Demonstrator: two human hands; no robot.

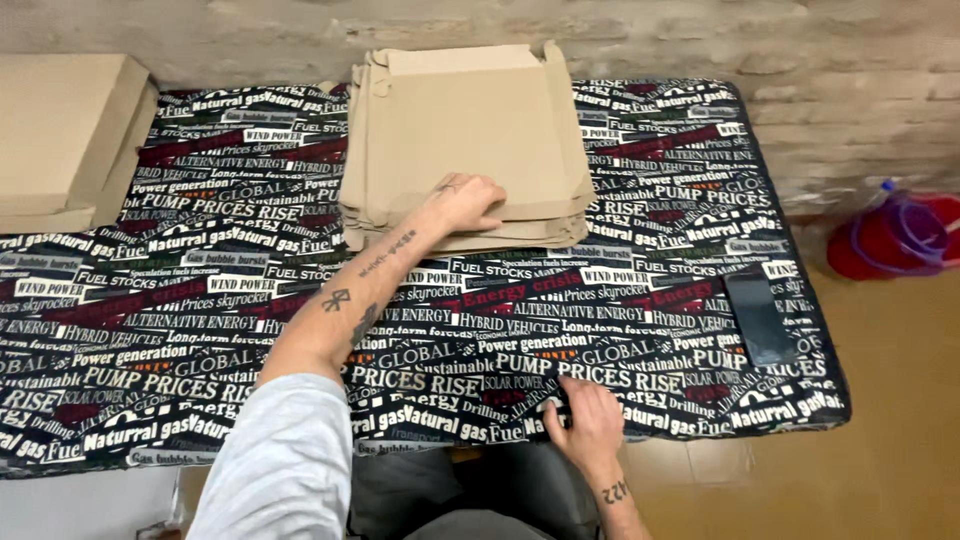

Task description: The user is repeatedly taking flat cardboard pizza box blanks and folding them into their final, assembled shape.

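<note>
A stack of flat unfolded brown cardboard boxes [465,120] lies at the far middle of the table. My left hand [468,202] reaches out over the near edge of the stack, fingers curled on the top sheets. My right hand [588,420] rests at the table's near edge, fingers pressed on the printed black, white and red cloth [640,290] that covers the table. It holds nothing.
Folded brown cardboard boxes [60,135] are piled at the far left. A dark phone [758,318] lies flat on the cloth at the right. On the wooden floor to the right stands a red container [890,240]. A brick wall runs behind the table.
</note>
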